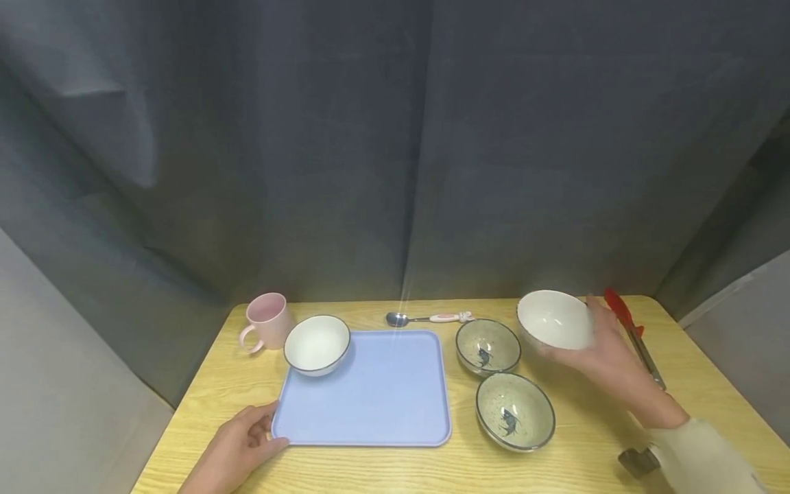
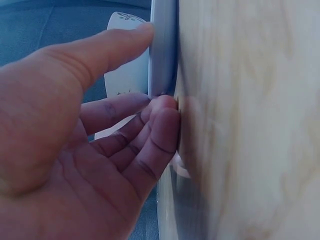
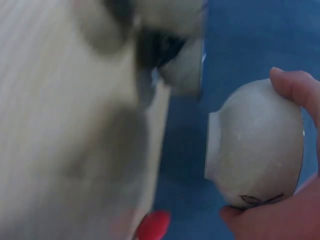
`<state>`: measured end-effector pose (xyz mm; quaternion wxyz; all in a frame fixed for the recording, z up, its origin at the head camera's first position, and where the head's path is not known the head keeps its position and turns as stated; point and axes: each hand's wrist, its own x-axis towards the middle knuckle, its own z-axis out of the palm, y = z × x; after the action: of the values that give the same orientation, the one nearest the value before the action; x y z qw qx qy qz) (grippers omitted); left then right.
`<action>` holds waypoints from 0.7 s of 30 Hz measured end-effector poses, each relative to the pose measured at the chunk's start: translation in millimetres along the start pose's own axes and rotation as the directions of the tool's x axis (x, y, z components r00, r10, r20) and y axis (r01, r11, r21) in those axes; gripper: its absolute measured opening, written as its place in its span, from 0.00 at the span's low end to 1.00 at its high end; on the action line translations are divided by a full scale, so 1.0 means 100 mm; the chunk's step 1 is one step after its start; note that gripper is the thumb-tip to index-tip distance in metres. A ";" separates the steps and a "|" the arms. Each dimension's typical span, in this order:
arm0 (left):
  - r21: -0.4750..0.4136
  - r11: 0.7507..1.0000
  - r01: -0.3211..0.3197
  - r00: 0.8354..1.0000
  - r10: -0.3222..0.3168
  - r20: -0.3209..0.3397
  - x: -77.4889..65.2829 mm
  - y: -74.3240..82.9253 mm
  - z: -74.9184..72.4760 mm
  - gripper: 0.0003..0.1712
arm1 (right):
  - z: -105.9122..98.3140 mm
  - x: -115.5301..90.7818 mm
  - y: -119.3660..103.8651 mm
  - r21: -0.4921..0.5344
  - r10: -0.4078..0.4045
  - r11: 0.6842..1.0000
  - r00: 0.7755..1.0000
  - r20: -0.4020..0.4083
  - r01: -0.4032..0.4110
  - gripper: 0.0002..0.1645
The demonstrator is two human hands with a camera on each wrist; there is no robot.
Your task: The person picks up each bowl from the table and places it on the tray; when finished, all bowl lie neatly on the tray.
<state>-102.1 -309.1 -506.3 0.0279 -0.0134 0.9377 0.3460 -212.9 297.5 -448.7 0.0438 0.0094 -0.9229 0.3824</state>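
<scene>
A blue tray [image 1: 370, 405] lies on the table, and my left hand [image 1: 237, 442] grips its near left corner. In the left wrist view the thumb [image 2: 115, 47] is at the tray's edge [image 2: 163, 50], with curled fingers by its corner, close to the tabletop. My right hand [image 1: 611, 353] holds a white bowl [image 1: 553, 319] by its side, raised above the table at the back right. Seen from the right wrist, thumb and fingers span this bowl [image 3: 260, 145], its foot facing the tabletop. Another white bowl [image 1: 317, 344] with a dark rim sits on the tray's far left corner.
Two speckled bowls [image 1: 515, 412] with a blue painted motif stand right of the tray. A pink mug [image 1: 269, 321] is at the back left, a spoon [image 1: 428, 318] behind the tray. Red-tipped tongs [image 1: 636, 336] lie at the right. A dark curtain [image 1: 395, 151] hangs behind the table.
</scene>
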 end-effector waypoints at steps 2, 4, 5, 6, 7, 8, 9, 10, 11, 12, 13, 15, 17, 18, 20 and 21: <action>-0.013 1.000 -0.011 1.000 0.011 -0.004 0.00 -0.01 0.00 0.40 | 0.02 -0.01 -0.18 0.025 0.001 1.000 1.000 0.030 -0.002 0.87; -0.019 1.000 -0.017 1.000 0.017 -0.006 0.00 -0.01 0.00 0.40 | 0.07 -0.02 -0.37 0.025 -0.004 1.000 0.999 0.039 0.003 0.88; -0.020 1.000 -0.018 1.000 0.018 -0.004 0.00 -0.01 0.00 0.40 | 0.10 -0.03 -0.47 0.028 -0.013 1.000 0.999 0.043 0.012 0.88; -0.021 1.000 -0.015 1.000 0.015 -0.005 0.00 -0.01 -0.01 0.40 | 0.13 -0.04 -0.57 0.033 -0.027 0.999 0.998 0.048 0.025 0.88; -0.020 1.000 -0.013 1.000 0.012 -0.005 0.00 -0.01 -0.01 0.40 | 0.18 -0.05 -0.67 0.036 -0.043 0.998 0.998 0.050 0.041 0.88; -0.019 1.000 -0.009 1.000 0.009 -0.005 0.00 -0.01 -0.01 0.40 | 0.22 -0.06 -0.77 0.046 -0.055 0.998 0.997 0.059 0.052 0.88; -0.017 1.000 -0.008 1.000 0.008 -0.005 0.00 -0.01 -0.01 0.40 | 0.28 -0.08 -0.86 0.059 -0.070 0.996 0.995 0.067 0.067 0.88; -0.017 1.000 -0.006 1.000 0.006 -0.004 -0.01 -0.01 -0.01 0.40 | 0.33 -0.09 -0.96 0.079 -0.083 0.994 0.993 0.080 0.077 0.89; -0.016 1.000 -0.005 1.000 0.005 -0.002 -0.01 -0.01 -0.02 0.40 | 0.40 -0.10 -1.06 0.099 -0.092 0.992 0.991 0.094 0.083 0.89; -0.016 1.000 -0.005 1.000 0.005 -0.002 -0.01 -0.01 -0.02 0.40 | 0.47 -0.11 -1.16 0.117 -0.100 0.989 0.989 0.105 0.087 0.89; -0.015 1.000 -0.006 1.000 0.006 -0.002 -0.01 -0.02 -0.02 0.40 | 0.54 -0.12 -1.26 0.134 -0.102 0.987 0.988 0.115 0.086 0.89; -0.013 1.000 -0.014 1.000 0.014 -0.004 -0.01 -0.03 -0.02 0.40 | 0.71 -0.13 -1.44 0.157 -0.102 0.984 0.986 0.128 0.081 0.89; -0.012 1.000 -0.022 1.000 0.022 -0.007 -0.01 -0.03 -0.01 0.40 | 0.89 -0.14 -1.62 0.183 -0.094 0.981 0.986 0.135 0.068 0.89; -0.012 1.000 -0.024 1.000 0.024 -0.008 0.00 -0.03 -0.01 0.40 | 0.99 -0.16 -1.70 0.195 -0.085 0.979 0.987 0.140 0.057 0.89; -0.013 1.000 -0.027 1.000 0.027 -0.008 0.00 -0.03 -0.01 0.41 | 1.16 -0.19 -1.83 0.235 -0.077 0.971 0.986 0.145 0.042 0.89; -0.018 1.000 -0.025 1.000 0.025 -0.005 0.00 -0.03 -0.01 0.41 | 1.25 -0.21 -1.89 0.256 -0.079 0.966 0.987 0.140 0.041 0.89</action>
<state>-102.1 -311.4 -507.6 0.0211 -0.0026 0.9348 0.3545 -192.1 75.1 -405.6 -0.0154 0.0713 -0.8667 0.4934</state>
